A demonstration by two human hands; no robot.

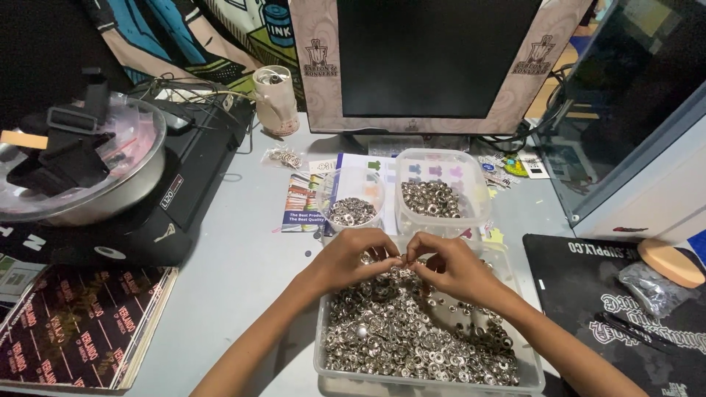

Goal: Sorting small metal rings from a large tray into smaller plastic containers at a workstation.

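Note:
A clear plastic tray (321, 351) in front of me holds a heap of small silver metal snap parts (412, 334). Both my hands hover over its far end, fingertips meeting. My left hand (353, 257) and my right hand (448, 265) each pinch a small silver piece, and the two pieces touch between the fingertips (404, 259). Beyond the hands stand a small round clear cup (353, 209) with silver parts and a square clear tub (440, 192) holding more of them.
A dark monitor (434, 59) stands at the back. On the left, a black machine (158, 213) carries a clear bowl (88, 165) of black buckles. A printed leaflet (303, 202) lies nearby, a black mat (610, 301) at right, and patterned sheets (81, 323) at lower left.

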